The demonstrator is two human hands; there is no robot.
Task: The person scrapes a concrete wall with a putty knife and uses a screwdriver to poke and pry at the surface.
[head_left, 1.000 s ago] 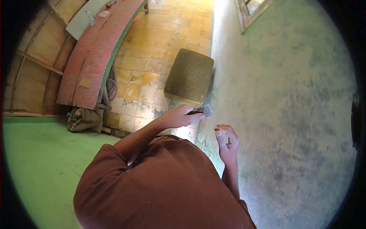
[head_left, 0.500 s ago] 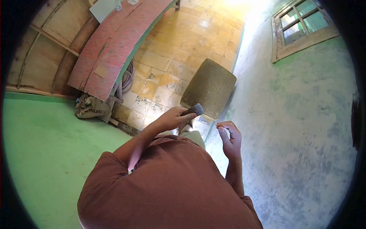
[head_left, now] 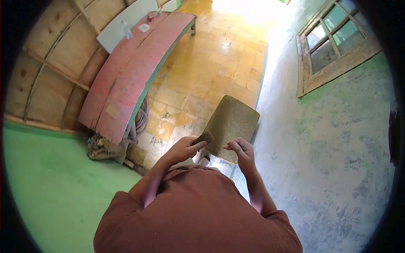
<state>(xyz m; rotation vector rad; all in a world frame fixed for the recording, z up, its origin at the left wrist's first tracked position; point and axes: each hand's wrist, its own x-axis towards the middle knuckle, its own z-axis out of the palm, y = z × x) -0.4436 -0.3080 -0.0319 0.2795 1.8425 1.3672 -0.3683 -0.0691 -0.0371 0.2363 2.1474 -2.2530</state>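
My left hand [head_left: 181, 150] is closed on a small dark grey piece [head_left: 204, 138] that looks like folded sandpaper, its far end sticking out past thumb and fingers. To the right, my right hand [head_left: 241, 151] is raised with thumb and fingertips drawn together in a pinch. Whether something tiny is between those fingertips cannot be made out. A gap separates the two hands. Below and beyond them stands a dusty olive-brown chair or stool seat [head_left: 234, 120], partly covered by the hands.
A long table with a worn red top [head_left: 126, 80] runs along the left, bearing a plastic bottle [head_left: 126, 30]. Under its near end lie a coiled hose [head_left: 142, 118] and a stuffed sack [head_left: 105, 149]. On the right rises a patchy wall [head_left: 320, 168] with a wood-framed window [head_left: 333, 40].
My right hand has moved left, closer to my left hand, and its fingers have drawn together. My left hand keeps its hold. The view has tilted up, showing more of the table's far end.
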